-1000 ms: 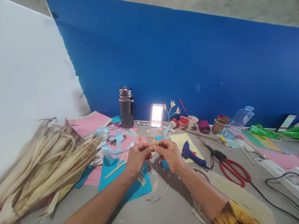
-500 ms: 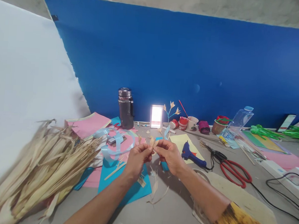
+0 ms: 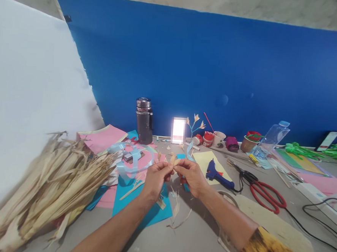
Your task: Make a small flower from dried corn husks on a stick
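Little has shifted since a second ago: your view has turned slightly left, while your hands stay close together over the table (image 3: 152, 246). Your left hand (image 3: 156, 178) and right hand (image 3: 193, 177) meet, thumbs and forefingers pinching one small husk piece (image 3: 173, 159). It is pale straw-coloured and petal-like, standing above your fingertips, which hide its lower end.

Just beyond, you have one blue-stemmed spray (image 3: 192, 130) bearing three pale blooms. Your left forearm covers part of the blue sheet (image 3: 157, 214); loose husk scraps (image 3: 176, 210) lie near your wrists. To your left are one big bundle of dry husks (image 3: 47, 187), pale blue ribbon (image 3: 126, 167) and one dark flask (image 3: 144, 120). To your right, one blue glue gun (image 3: 219, 175) lies partly on a yellow sheet (image 3: 202, 158), near one red-handled tool (image 3: 268, 195); farther off leans one clear bottle (image 3: 274, 135).
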